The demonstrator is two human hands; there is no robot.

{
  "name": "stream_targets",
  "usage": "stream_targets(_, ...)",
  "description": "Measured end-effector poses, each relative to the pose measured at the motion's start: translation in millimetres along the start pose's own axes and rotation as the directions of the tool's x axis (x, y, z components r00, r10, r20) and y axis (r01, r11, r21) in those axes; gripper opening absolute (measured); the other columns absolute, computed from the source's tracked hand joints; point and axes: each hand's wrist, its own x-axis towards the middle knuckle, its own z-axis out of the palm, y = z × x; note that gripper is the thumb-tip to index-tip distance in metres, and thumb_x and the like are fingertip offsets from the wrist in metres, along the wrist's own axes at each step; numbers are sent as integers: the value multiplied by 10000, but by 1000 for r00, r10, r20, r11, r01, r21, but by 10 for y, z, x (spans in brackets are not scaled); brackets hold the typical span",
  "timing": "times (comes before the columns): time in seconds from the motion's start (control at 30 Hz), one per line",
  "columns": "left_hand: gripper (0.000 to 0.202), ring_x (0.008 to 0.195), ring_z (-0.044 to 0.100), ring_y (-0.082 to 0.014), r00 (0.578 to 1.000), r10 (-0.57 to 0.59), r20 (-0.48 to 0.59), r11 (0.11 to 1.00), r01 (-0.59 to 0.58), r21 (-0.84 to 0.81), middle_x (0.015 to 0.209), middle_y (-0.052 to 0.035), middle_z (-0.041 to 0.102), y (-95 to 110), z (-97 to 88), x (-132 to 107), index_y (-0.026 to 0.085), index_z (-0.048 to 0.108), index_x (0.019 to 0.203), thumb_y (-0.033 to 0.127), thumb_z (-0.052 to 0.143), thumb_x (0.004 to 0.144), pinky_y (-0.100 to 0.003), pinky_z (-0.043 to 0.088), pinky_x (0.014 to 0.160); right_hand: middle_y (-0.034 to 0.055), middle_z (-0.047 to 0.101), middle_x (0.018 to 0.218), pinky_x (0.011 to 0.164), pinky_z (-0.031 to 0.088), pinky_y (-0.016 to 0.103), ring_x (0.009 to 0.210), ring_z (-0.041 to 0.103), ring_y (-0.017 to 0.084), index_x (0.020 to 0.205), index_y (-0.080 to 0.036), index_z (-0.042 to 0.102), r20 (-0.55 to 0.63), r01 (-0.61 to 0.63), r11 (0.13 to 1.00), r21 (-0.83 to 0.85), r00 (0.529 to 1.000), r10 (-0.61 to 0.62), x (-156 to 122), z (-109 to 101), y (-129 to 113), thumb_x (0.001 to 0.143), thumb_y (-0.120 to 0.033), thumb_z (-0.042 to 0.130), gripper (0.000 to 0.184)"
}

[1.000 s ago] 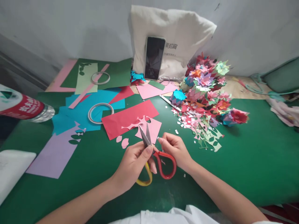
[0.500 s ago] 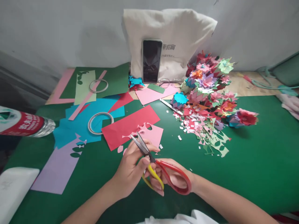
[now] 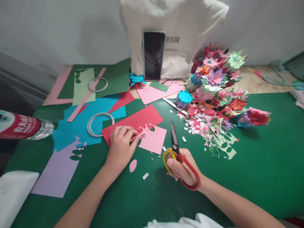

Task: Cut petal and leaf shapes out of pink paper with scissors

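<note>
My left hand [image 3: 122, 144] is closed at the cut-out left edge of a pink sheet of paper [image 3: 155, 139], its fingertips pinching that edge. The sheet lies partly over a red sheet [image 3: 147, 115]. In my right hand [image 3: 181, 166] is a pair of scissors [image 3: 175, 147] with one yellow and one red handle. Their blades look closed and point away from me, above the green table. Below the pink sheet lie a pink petal-shaped piece [image 3: 133, 165] and a small white scrap [image 3: 145, 176].
Paper flowers [image 3: 216, 76] are heaped at the back right, with paper scraps [image 3: 201, 126] before them. A phone [image 3: 154, 55] leans on a cloth bag [image 3: 185, 19]. Left are blue sheets [image 3: 76, 126], a purple sheet [image 3: 57, 174], tape rolls [image 3: 89, 125] and a bottle [image 3: 26, 125].
My hands have moved apart. My left hand has let go of the scissors and gone left and forward to the pink sheet. My right hand has moved right with the scissors, their blades now closed.
</note>
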Motion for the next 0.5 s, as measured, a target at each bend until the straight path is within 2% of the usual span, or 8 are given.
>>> stream_targets(0.1, 168, 934, 592, -265, 998, -60, -5, 986, 58, -159, 879, -69, 701, 66, -58, -10, 184, 650, 784, 282, 568, 894, -403, 454, 831, -66, 395, 541, 404, 302, 223, 430, 344, 77, 664, -208, 447, -47, 87, 996, 34, 995, -85, 10, -52, 50, 807, -542, 690, 437)
stream_targets(0.17, 196, 875, 619, -228, 981, -191, 26, 921, 188, -342, 872, -46, 705, 116, -121, -32, 195, 648, 776, 343, 586, 889, -346, 477, 768, -45, 413, 650, 474, 335, 246, 523, 360, 101, 770, -219, 451, -66, 167, 986, 12, 984, -166, 11, -106, 60, 777, -594, 697, 449)
stream_targets(0.23, 219, 792, 617, -188, 936, -338, 99, 788, 339, -514, 889, -27, 699, 159, -178, -63, 206, 647, 782, 410, 629, 860, -285, 481, 666, -16, 416, 761, 566, 376, 287, 625, 376, 136, 853, -228, 441, -73, 248, 966, -75, 965, -253, 16, -162, 44, 764, -690, 641, 511)
stream_targets(0.3, 257, 656, 564, -137, 896, -408, 173, 639, 416, -647, 804, -1, 657, 188, -210, -95, 206, 624, 764, 451, 667, 827, -231, 444, 552, -1, 403, 817, 624, 385, 314, 684, 374, 158, 891, -234, 429, -72, 298, 943, -148, 948, -311, 28, -212, 7, 792, -722, 568, 517)
stream_targets(0.4, 305, 558, 471, -90, 879, -387, 277, 411, 434, -802, 664, 43, 538, 219, -209, -134, 203, 578, 750, 474, 708, 797, -181, 385, 484, 2, 450, 835, 677, 412, 332, 722, 438, 171, 914, -242, 433, -90, 323, 931, -170, 936, -341, 53, -250, -72, 861, -606, 568, 392)
stream_targets(0.5, 347, 606, 495, -85, 879, -318, 355, 223, 433, -874, 660, 46, 529, 282, -205, -161, 193, 559, 742, 480, 751, 761, -162, 410, 533, 34, 568, 983, 836, 444, 379, 898, 546, 205, 924, -246, 442, -155, 317, 929, -190, 925, -348, 71, -229, -157, 858, -450, 667, 310)
